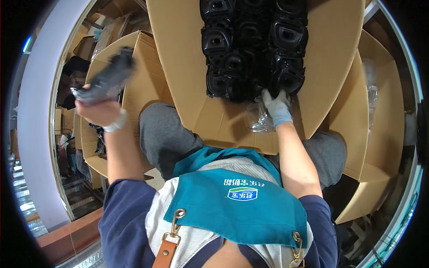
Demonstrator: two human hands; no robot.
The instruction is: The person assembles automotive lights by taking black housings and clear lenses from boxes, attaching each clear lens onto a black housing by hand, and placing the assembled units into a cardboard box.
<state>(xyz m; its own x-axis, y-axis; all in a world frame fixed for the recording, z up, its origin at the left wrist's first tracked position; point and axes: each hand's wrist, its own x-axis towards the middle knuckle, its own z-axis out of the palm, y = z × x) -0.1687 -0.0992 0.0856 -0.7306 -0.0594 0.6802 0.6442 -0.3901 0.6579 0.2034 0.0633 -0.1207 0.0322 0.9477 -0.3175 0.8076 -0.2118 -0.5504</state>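
Note:
My left hand (96,109), gloved, is raised over the open cardboard box on my left (147,80) and grips a black plastic part (107,80), which looks blurred. My right hand (277,107), also in a pale glove, reaches into the large cardboard box in front of me (183,67) and rests its fingers on the near edge of the stacked black plastic parts (254,44). A crumpled clear plastic bag (258,118) lies just beside that hand, toward me.
Another cardboard box with clear plastic in it (380,116) stands to my right. I sit with grey-trousered knees under the front box, wearing a teal apron. A white pillar (38,134) and cluttered shelves are on my left.

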